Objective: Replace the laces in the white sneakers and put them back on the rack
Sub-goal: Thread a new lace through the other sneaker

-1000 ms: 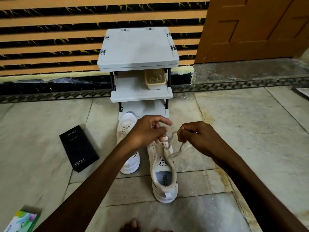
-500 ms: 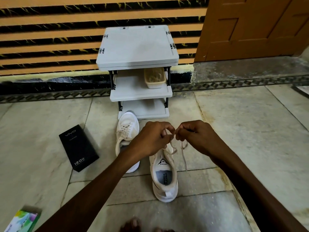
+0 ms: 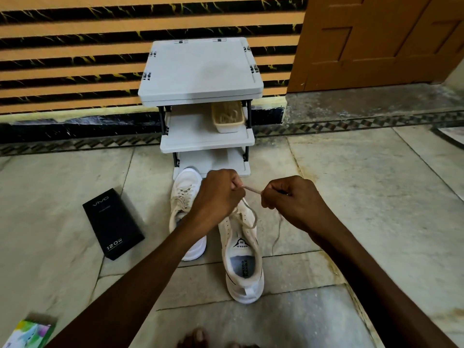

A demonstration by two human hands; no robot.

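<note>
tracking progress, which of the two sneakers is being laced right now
The nearer sneaker, printed tongue showing. Its lace runs up to the left hand and right hand; the farther sneaker by the rack already shows crossed laces.

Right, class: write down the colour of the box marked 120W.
Black, with pale lettering; the box shows best in the head view.

The light is dim, warm and even, perhaps from overhead, leaving soft shadows beside the box (image 3: 113,223) and under the rack (image 3: 200,69) top. Wide-angle distortion bows the wall (image 3: 75,46) stripes toward the edges. The centre is sharp, but the carton (image 3: 30,332) at bottom left is smeared.
</note>
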